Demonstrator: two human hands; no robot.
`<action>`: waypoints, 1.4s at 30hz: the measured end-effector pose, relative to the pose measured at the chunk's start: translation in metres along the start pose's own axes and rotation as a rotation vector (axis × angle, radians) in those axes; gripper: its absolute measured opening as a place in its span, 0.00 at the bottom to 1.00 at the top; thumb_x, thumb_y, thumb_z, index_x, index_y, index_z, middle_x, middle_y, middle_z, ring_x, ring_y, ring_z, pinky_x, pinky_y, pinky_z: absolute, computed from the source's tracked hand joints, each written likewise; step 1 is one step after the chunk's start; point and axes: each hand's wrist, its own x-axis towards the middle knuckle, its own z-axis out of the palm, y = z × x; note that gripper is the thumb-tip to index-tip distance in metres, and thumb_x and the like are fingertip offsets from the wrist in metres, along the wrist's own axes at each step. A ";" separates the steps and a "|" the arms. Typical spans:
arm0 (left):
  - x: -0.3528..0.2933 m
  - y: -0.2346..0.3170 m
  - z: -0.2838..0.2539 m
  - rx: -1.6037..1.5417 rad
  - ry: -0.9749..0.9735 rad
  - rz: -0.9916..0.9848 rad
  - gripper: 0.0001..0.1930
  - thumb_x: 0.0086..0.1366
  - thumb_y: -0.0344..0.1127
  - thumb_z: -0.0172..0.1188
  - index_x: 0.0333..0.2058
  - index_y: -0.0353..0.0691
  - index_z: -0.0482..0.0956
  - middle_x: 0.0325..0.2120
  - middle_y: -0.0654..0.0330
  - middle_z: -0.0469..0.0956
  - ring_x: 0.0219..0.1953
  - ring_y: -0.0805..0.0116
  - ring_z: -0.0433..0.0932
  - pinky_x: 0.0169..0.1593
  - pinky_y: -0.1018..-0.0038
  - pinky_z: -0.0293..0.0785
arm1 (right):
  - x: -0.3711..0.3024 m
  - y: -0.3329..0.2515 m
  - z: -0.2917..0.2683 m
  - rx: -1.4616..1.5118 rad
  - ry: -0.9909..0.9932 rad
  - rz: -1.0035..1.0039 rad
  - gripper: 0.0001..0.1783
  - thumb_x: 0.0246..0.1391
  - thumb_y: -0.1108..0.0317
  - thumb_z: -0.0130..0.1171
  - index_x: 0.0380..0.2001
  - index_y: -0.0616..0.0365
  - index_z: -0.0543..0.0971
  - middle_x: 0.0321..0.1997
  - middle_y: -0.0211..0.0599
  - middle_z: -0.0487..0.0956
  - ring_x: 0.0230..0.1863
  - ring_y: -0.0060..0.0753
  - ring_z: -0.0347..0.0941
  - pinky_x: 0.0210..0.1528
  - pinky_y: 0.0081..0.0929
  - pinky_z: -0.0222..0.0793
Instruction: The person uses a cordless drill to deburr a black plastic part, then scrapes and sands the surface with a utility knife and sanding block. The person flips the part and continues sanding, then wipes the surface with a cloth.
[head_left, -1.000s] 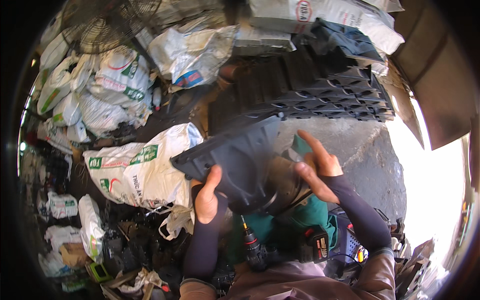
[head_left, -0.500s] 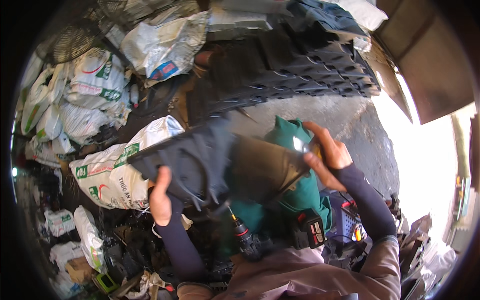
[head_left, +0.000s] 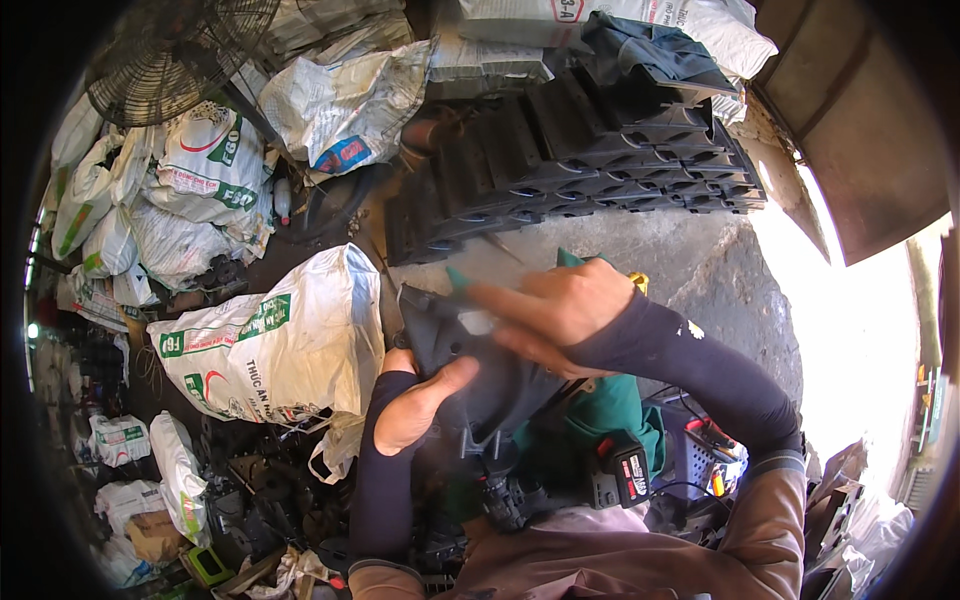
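Note:
My left hand grips a black moulded plastic part from its left side, thumb lying across the face. The part sits tilted above my lap, with two prongs at its lower edge. Over its upper right end is my right hand, its fingers smeared by motion. A yellow-handled tool pokes out behind that hand; a pale glint shows near the fingertips. Under the part lie a green cloth and a black cordless drill with its battery.
Stacked black plastic parts stand ahead, a dark blue cloth on top. A white woven sack lies left, a fan behind it. A purple basket with tools sits right. Black parts litter the lower left.
The black part has been drawn in and turned more upright. My left hand has shifted right; my right hand has swung left across the part's upper end.

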 end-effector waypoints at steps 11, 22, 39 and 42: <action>-0.001 -0.002 -0.002 -0.039 -0.041 0.007 0.15 0.60 0.34 0.65 0.43 0.34 0.79 0.35 0.64 0.80 0.36 0.76 0.75 0.41 0.77 0.71 | 0.003 0.005 0.000 0.025 0.040 -0.115 0.28 0.49 0.62 0.62 0.55 0.55 0.72 0.25 0.39 0.77 0.23 0.43 0.76 0.23 0.38 0.70; 0.001 0.004 -0.008 0.047 -0.008 -0.050 0.13 0.59 0.31 0.65 0.42 0.33 0.79 0.35 0.63 0.81 0.35 0.76 0.77 0.40 0.77 0.72 | 0.008 0.016 0.015 -0.064 0.195 0.037 0.19 0.56 0.59 0.56 0.49 0.54 0.75 0.22 0.39 0.76 0.23 0.41 0.76 0.26 0.38 0.73; 0.020 -0.032 -0.001 -0.305 0.074 -0.026 0.14 0.63 0.31 0.60 0.46 0.32 0.76 0.40 0.56 0.80 0.39 0.67 0.80 0.44 0.72 0.76 | -0.116 0.014 0.024 0.569 0.365 0.885 0.24 0.56 0.53 0.61 0.47 0.61 0.76 0.30 0.38 0.78 0.28 0.24 0.72 0.31 0.23 0.68; 0.041 -0.038 0.030 -0.345 0.018 -0.105 0.11 0.62 0.32 0.62 0.42 0.33 0.78 0.37 0.59 0.81 0.36 0.73 0.79 0.39 0.76 0.75 | -0.130 0.004 0.036 0.985 0.375 1.034 0.21 0.57 0.56 0.61 0.48 0.59 0.75 0.26 0.31 0.76 0.22 0.16 0.69 0.22 0.16 0.62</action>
